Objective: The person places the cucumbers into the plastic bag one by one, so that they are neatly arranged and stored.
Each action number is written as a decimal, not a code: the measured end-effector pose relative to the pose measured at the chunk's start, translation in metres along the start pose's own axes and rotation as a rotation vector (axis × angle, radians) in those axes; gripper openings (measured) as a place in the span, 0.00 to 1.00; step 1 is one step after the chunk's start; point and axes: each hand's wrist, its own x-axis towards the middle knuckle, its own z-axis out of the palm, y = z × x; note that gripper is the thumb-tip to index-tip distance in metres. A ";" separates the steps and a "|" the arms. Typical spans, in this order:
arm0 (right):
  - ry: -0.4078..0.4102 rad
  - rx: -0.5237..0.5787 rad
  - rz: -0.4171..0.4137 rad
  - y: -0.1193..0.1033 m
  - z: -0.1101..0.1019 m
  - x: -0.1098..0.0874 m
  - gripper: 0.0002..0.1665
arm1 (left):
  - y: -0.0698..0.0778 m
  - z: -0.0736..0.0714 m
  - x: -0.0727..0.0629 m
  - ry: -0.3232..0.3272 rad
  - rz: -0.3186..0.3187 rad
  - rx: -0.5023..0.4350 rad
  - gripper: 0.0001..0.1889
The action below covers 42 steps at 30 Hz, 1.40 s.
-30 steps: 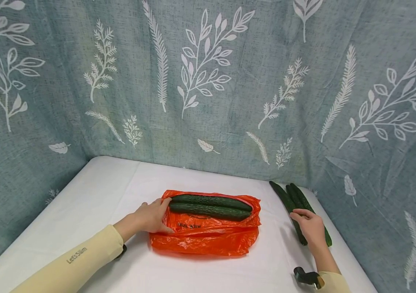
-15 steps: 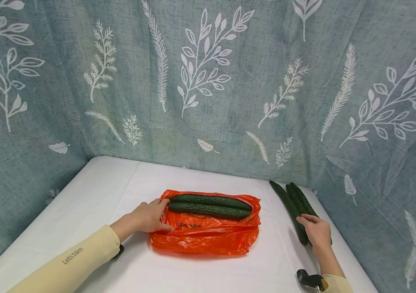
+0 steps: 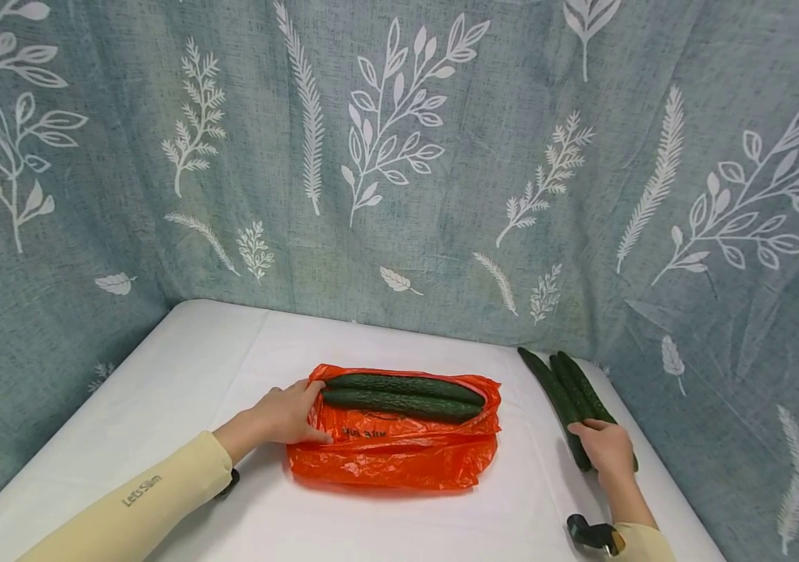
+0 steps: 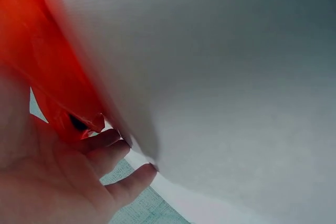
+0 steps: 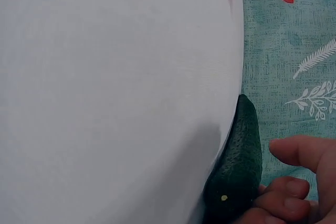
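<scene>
In the head view my left hand (image 3: 285, 415) rests at the left end of a red plastic bag (image 3: 392, 464), thumb and fingers spread against it. Two long cucumbers (image 3: 402, 400) lie side by side within the bag's opening. In the left wrist view the left fingers (image 4: 137, 181) look fairly straight beside the bag. On the right, my right hand (image 3: 606, 446) is low over several cucumbers (image 3: 555, 390). The right wrist view shows the right thumb (image 5: 299, 148) apart from the nearest cucumber (image 5: 239, 153), with bent fingers behind it; their contact is partly hidden.
A white-covered table (image 3: 230, 359) carries everything. A grey-green curtain (image 3: 399, 257) with white leaf prints stands behind it and along both sides. The table's right edge runs close to the loose cucumbers. Cream sleeves (image 3: 153, 492) cover the forearms.
My right hand has shifted slightly toward me and right along the loose cucumbers, and sunk lower. The left hand has barely moved at the bag. The cucumbers lie where they were.
</scene>
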 end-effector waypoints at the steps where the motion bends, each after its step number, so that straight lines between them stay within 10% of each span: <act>1: -0.001 -0.007 -0.007 0.000 0.000 0.000 0.36 | 0.000 0.000 0.000 0.000 -0.004 -0.003 0.55; 29: 0.064 -0.020 -0.110 -0.001 0.013 -0.005 0.27 | 0.001 -0.001 0.002 -0.001 -0.023 0.005 0.55; 42: -0.051 -0.007 -0.176 -0.005 0.019 -0.001 0.30 | 0.001 0.002 0.003 0.010 -0.020 0.004 0.55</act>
